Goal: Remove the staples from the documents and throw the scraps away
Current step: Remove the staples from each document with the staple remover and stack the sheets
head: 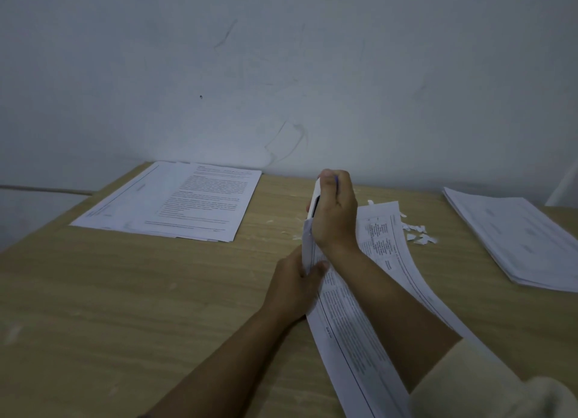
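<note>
A stapled document [369, 292] of printed pages lies bent across the wooden table [125, 292], its left edge lifted. My left hand [294, 286] pinches that raised edge between thumb and fingers. My right hand [336, 211] grips a white tool with a dark slot [315, 203], held upright at the document's top corner; the corner and any staple are hidden behind the hand. Small white paper scraps [419, 233] lie on the table just right of the document's top.
A spread pile of printed sheets [175, 201] lies at the back left against the wall. Another stack of papers [519, 239] sits at the right edge. A pale sleeve [488, 389] covers my right forearm at the bottom right.
</note>
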